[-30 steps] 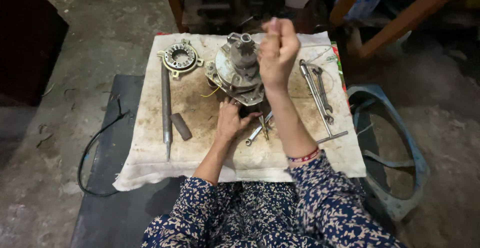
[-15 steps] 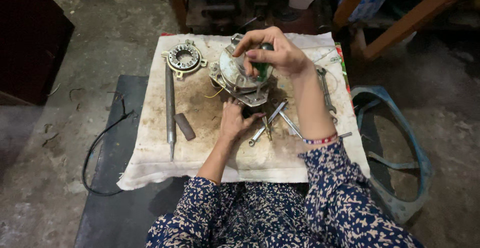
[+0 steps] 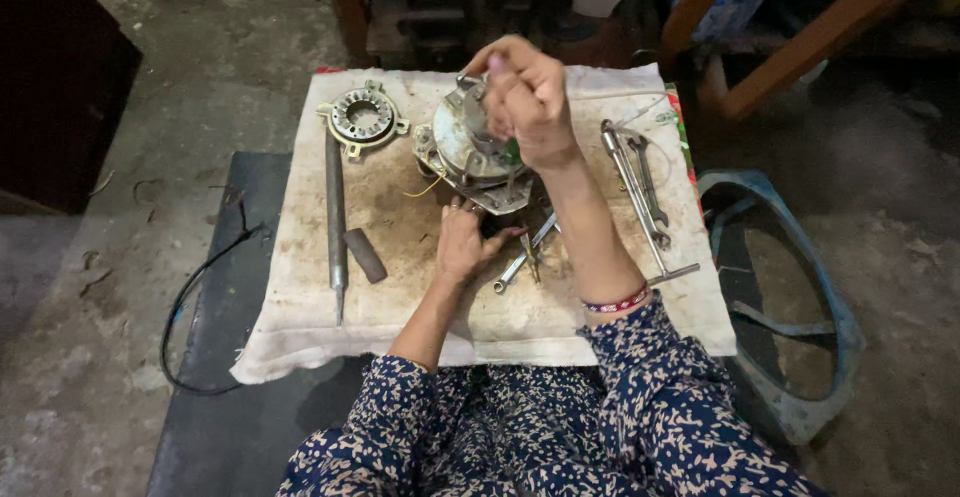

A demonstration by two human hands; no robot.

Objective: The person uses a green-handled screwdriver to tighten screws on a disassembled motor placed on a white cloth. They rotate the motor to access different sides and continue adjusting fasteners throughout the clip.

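Fingers [image 3: 515,72] of the right hand [image 3: 530,102], clenched, have dropped onto the motor [image 3: 470,152] at twelve o'clock; left hand [image 3: 465,247] still braces its base.

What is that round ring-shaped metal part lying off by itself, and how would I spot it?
Start at the stained cloth spread over the low dark table. Go to its far left corner, past the top of the long metal rod. There lies the toothed metal ring, flat, with an open centre, unlike the domed motor housing beside it.

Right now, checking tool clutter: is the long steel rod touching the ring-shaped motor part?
Touching, by the head view: the long steel rod runs up until its top end meets the ring-shaped motor part, no gap visible.
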